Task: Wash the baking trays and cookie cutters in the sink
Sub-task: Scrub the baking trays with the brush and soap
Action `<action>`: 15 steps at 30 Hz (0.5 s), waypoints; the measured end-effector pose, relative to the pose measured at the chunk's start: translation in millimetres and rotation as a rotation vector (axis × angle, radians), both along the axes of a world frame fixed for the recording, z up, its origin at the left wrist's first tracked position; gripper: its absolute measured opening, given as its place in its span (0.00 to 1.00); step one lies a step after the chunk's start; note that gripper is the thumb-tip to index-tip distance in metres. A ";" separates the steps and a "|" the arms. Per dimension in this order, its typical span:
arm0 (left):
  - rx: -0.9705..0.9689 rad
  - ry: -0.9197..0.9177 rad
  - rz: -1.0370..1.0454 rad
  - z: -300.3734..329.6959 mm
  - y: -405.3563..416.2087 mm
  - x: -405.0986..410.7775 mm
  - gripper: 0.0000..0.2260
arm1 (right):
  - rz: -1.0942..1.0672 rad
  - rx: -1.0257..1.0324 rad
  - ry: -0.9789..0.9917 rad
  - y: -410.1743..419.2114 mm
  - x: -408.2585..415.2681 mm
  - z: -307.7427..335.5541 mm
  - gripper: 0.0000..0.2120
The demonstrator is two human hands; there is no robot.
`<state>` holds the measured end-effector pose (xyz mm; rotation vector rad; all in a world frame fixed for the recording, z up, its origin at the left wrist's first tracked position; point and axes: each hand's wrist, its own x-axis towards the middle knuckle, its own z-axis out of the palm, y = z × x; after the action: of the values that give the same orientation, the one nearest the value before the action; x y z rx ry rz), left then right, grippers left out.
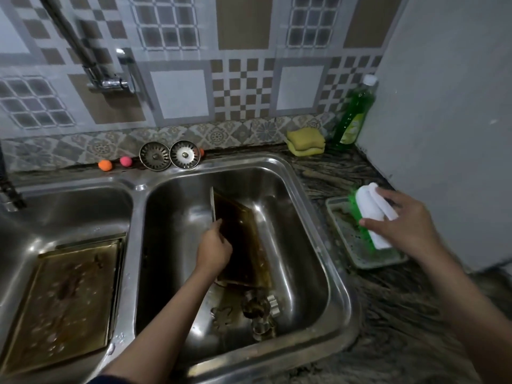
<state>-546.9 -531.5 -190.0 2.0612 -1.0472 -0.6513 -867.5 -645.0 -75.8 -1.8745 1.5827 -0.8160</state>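
Faucet blurred, spout cut off by top edge. Left hand hides part of upright tray. Cookie cutters near it dim, shapes unclear. Bottle label unreadable.

You see a white-handled brush with green bristles, a yellow sponge, green soap in the bottle, orange and pink balls, brown-and-grey checked wall tiles.

A patterned tile wall in grey, white and tan fills the upper frame, a plain pale wall stands at right, and a dark marbled surface spreads lower right.
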 end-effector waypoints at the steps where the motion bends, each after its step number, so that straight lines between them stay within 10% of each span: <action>1: -0.037 -0.070 -0.001 5.2 0.4 -2.7 0.26 | 0.017 0.013 0.030 -2.6 -0.7 -3.7 0.36; 10: -0.303 -0.675 -0.083 40.8 10.0 -10.0 0.26 | 0.112 0.071 0.093 -9.6 2.9 -38.1 0.36; 15: -0.423 -0.541 -0.003 46.1 19.1 -3.6 0.24 | 0.071 0.058 0.033 -9.2 -1.5 -31.3 0.36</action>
<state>-550.5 -512.4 -143.9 1.8863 -1.3472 0.1464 -869.0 -654.2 -107.1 -1.8998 1.5336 -0.7044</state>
